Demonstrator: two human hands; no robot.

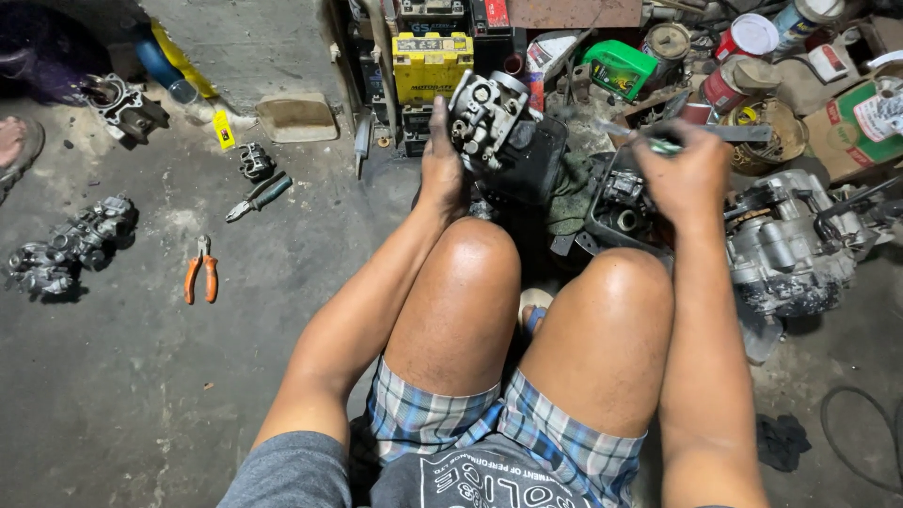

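The carburetor (486, 115) is a small block of cast metal, grey and studded with screws, ports and brass fittings. It looks stiff and fairly heavy for its size, probably oily and a little slippery. The solid body is the place to grip it; the thin levers and protruding fittings look easy to bend or snag. It is held up in the air in front of the knees, above a dark tray (527, 169), tilted with its fittings facing the camera.

The left hand (442, 160) grasps the carburetor from its left side and underneath, fingers wrapped round the body. The right hand (685, 174) is well apart from it, to the right, clenched round a slim tool (649, 139) with a greenish handle, its tip pointing left toward the carburetor without touching it.

Just below the right hand lies an engine part (621, 202), and further right a larger engine case (785, 249). On the concrete floor (141, 376) to the left lie orange pliers (201, 270), a second pair of pliers (259, 198) and more carburetors (71, 246). A yellow battery (431, 64) stands behind.
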